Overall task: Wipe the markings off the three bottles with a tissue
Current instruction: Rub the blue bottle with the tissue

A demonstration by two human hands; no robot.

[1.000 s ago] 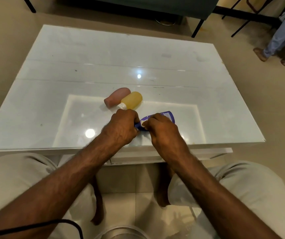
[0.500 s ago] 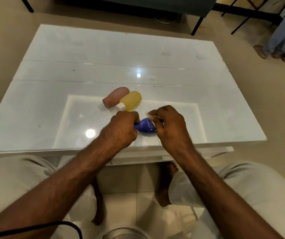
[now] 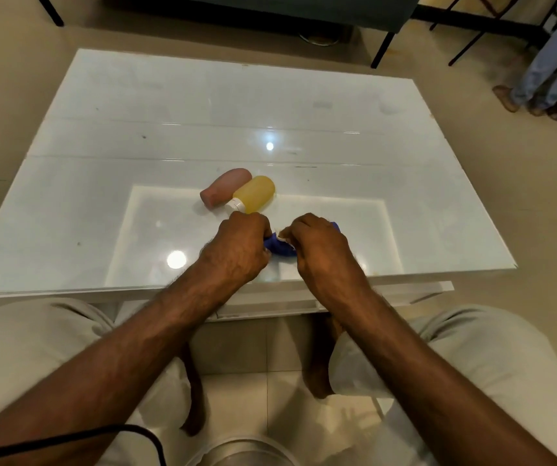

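A blue bottle (image 3: 279, 247) lies on its side near the front of the white glass table (image 3: 102, 203), mostly hidden between my hands. My left hand (image 3: 240, 245) grips its near left end. My right hand (image 3: 317, 243) covers the rest of it and pinches a small white tissue (image 3: 283, 235) against the bottle. Just behind my left hand lie a pink bottle (image 3: 226, 191) and a yellow bottle with a white cap (image 3: 255, 194), side by side and touching.
The table's front edge (image 3: 68, 292) runs just above my knees. A black cable (image 3: 102, 435) crosses the lower left. A person's legs (image 3: 553, 72) stand at the far right, with dark furniture legs (image 3: 383, 50) beyond the table.
My right hand with the tissue slid right along the blue bottle, covering its far end, then shifted back a little. My left hand kept its grip. The pink and yellow bottles stayed put.
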